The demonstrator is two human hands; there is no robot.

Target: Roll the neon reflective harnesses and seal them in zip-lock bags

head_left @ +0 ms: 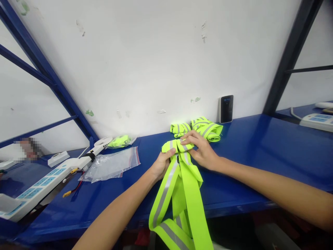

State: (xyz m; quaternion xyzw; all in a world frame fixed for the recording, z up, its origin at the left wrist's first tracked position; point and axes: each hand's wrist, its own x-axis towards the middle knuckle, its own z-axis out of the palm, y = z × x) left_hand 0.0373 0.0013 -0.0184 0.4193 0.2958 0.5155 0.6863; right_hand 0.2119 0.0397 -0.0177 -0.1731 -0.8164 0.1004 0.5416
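Observation:
A neon yellow reflective vest (182,194) with grey stripes lies on the blue shelf (247,166) and hangs over its front edge. Its upper end is rolled into a bundle. My left hand (161,164) grips the left side of that bundle, fingers closed. My right hand (200,147) presses down on the bundle's right side, fingers curled over the fabric. Just behind my right hand lie two folded vests (197,129) of the same colour.
Clear zip bags (111,166) lie to the left, with one bagged vest (121,141) by the wall. A white power strip (39,184) and small white fan (102,141) sit far left. A black device (225,109) leans on the wall. Another power strip (316,121) is right.

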